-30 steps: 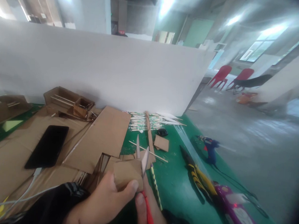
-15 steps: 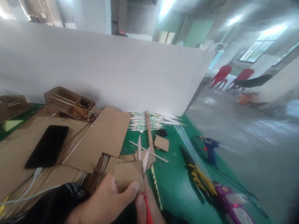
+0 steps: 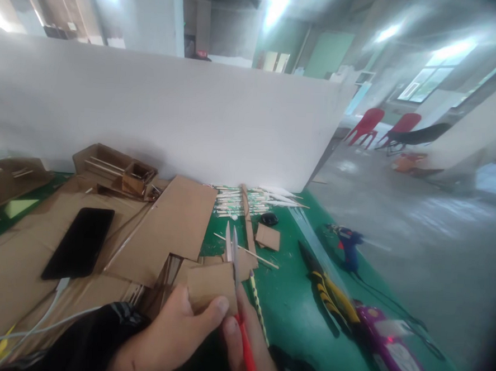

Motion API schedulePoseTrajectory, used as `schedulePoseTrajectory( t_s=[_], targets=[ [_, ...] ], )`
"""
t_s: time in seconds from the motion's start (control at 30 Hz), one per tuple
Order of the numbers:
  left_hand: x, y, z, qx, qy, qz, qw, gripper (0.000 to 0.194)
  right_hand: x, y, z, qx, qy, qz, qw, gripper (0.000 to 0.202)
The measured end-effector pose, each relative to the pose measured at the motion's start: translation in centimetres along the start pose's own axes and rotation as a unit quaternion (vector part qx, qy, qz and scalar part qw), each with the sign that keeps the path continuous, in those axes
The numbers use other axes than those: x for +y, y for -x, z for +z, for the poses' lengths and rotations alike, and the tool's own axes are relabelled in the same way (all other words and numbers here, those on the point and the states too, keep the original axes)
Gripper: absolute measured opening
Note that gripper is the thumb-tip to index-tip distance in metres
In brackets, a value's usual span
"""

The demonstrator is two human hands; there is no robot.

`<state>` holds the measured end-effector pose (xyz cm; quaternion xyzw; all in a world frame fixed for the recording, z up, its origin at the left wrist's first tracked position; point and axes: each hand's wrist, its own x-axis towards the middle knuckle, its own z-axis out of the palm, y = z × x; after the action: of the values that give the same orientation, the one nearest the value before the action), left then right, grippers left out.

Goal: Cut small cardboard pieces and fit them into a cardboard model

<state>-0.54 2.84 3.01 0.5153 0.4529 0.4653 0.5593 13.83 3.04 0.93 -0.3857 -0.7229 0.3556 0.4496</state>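
My left hand (image 3: 180,330) pinches a small square piece of cardboard (image 3: 211,284), thumb on its near face. Red-handled scissors (image 3: 246,348) are gripped in my right hand (image 3: 250,325), just to the right of the cardboard. Their blades (image 3: 232,246) point away from me, nearly together, along the piece's right edge. Beneath and beyond my hands lie cardboard scraps (image 3: 247,258) and a thin wooden stick (image 3: 264,259). A patterned pencil (image 3: 259,306) rests beside my right hand. My right fingers are partly hidden behind the handles.
Left are large cardboard sheets (image 3: 170,220), a phone (image 3: 80,243) on its cable, and a cardboard box (image 3: 106,163). Right on the green table (image 3: 295,300) lie pliers (image 3: 329,294), a glue gun (image 3: 349,247) and a purple device (image 3: 393,351). A white panel (image 3: 164,107) stands behind.
The scissor blades have moved from spread apart to nearly together. The cardboard and my left thumb have shifted slightly left and up.
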Motion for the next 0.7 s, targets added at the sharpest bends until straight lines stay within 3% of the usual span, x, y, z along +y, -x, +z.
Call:
schedulePoseTrajectory(
  t_s=[0.13, 0.23, 0.33, 0.5, 0.57, 0.7],
  targets=[
    [-0.7, -0.9, -0.8, 0.109, 0.069, -0.042, 0.991, 0.037, -0.2, -0.7, -0.8, -0.024, -0.050, 0.038, 0.998, 0.034],
    [-1.2, -1.7, -1.5, 0.145, 0.134, -0.054, 0.979, 0.046, 0.1, -1.4, -2.6, -0.015, 0.032, 0.104, 0.994, 0.026],
    [-0.7, -2.4, -1.7, 0.117, 0.179, -0.046, 0.976, 0.045, 1.0, -2.4, -5.1, -0.005, 0.208, 0.147, 0.967, 0.031],
    [1.0, -2.6, -1.6, 0.019, 0.223, -0.045, 0.974, 0.038, 4.0, -3.9, -8.3, -0.070, 0.458, 0.213, 0.860, 0.029],
    [1.3, -2.6, -1.5, 0.005, 0.252, -0.064, 0.966, 0.037, 5.2, -4.1, -8.8, -0.111, 0.466, 0.212, 0.852, 0.026],
    [1.0, -2.4, -1.5, -0.008, 0.314, -0.085, 0.946, 0.029, 5.7, -4.7, -9.9, -0.188, 0.429, 0.187, 0.863, 0.015]
  ],
)
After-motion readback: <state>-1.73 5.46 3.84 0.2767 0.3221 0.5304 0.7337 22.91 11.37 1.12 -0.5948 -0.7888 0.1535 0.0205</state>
